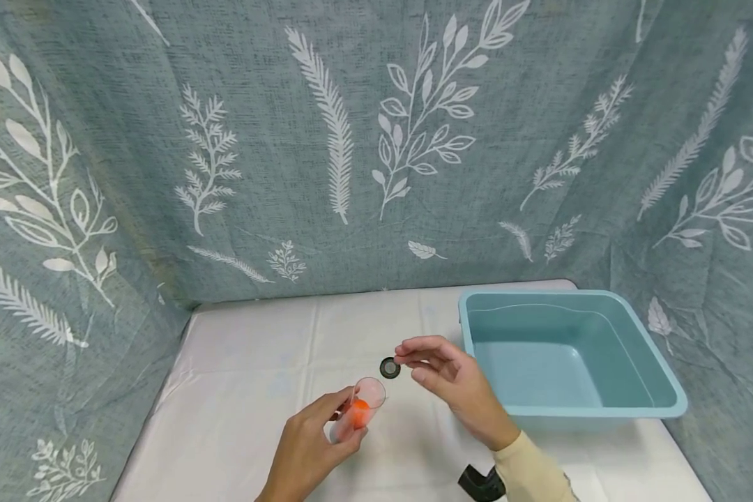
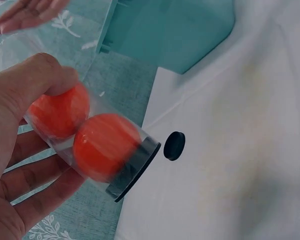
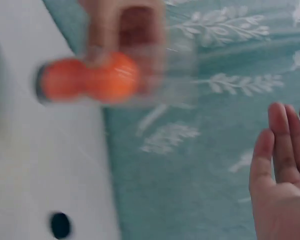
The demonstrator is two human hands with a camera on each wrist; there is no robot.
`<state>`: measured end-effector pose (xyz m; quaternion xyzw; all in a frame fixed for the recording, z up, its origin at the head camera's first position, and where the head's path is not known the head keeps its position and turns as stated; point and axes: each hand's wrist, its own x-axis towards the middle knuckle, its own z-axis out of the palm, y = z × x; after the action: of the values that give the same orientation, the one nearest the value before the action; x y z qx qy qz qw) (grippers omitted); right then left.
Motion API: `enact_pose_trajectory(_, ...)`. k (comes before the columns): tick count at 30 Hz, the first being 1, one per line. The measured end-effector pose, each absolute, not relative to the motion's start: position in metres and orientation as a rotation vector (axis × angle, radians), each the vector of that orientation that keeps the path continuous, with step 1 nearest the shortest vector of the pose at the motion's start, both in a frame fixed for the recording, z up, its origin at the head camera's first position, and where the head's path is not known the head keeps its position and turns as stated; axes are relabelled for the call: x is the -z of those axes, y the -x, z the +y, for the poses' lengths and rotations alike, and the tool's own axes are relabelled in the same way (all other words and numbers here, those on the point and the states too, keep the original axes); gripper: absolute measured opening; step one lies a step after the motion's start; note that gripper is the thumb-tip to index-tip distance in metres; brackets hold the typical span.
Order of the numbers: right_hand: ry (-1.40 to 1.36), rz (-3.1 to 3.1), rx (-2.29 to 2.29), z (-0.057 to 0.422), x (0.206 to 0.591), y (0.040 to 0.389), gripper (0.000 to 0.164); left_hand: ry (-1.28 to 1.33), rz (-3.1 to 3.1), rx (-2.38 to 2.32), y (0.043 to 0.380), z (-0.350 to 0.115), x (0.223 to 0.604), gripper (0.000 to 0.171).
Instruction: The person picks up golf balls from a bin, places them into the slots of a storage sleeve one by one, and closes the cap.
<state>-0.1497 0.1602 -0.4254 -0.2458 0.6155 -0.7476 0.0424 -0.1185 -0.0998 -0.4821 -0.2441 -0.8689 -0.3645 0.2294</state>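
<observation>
My left hand (image 1: 316, 439) grips a clear plastic tube (image 1: 369, 392), fingers on one side and thumb on the other. Inside it are two orange balls (image 2: 107, 146), close together at the end closed by a black base cap (image 2: 135, 170). The tube's other end is uncovered. My right hand (image 1: 445, 373) hovers to the right of the tube with relaxed fingers and nothing in them. On the white-covered table lies a round black lid (image 1: 390, 367), overlapped by the right fingertips' edge in the head view.
A light blue plastic basin (image 1: 571, 411) stands on the table's right side. Grey-green cloth with white leaf prints (image 1: 364, 139) hangs around the back and sides. A black curved object (image 1: 482, 484) shows beside the right sleeve at the bottom.
</observation>
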Motion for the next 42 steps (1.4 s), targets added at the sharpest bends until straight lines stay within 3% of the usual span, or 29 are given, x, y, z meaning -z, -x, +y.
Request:
enact_pose_trajectory(7, 0.882, 1.907, 2.100, 0.214, 0.387, 0.186, 0.034, 0.714, -2.391, 1.024, 0.118, -0.100, 0.485, 0.056)
enact_pose_trajectory(18, 0.862, 1.796, 1.965, 0.298, 0.376, 0.249, 0.036, 0.727, -2.447, 0.982, 0.117, -0.097, 0.490, 0.055)
enact_pose_trajectory(31, 0.881, 1.586, 1.777, 0.342, 0.409, 0.265, 0.028, 0.782, -2.444, 0.953, 0.110, -0.101, 0.494, 0.057)
enact_pose_trajectory(42, 0.789, 1.625, 1.506, 0.353, 0.451, 0.280, 0.037, 0.756, -2.493, 0.913, 0.112, -0.104, 0.494, 0.060)
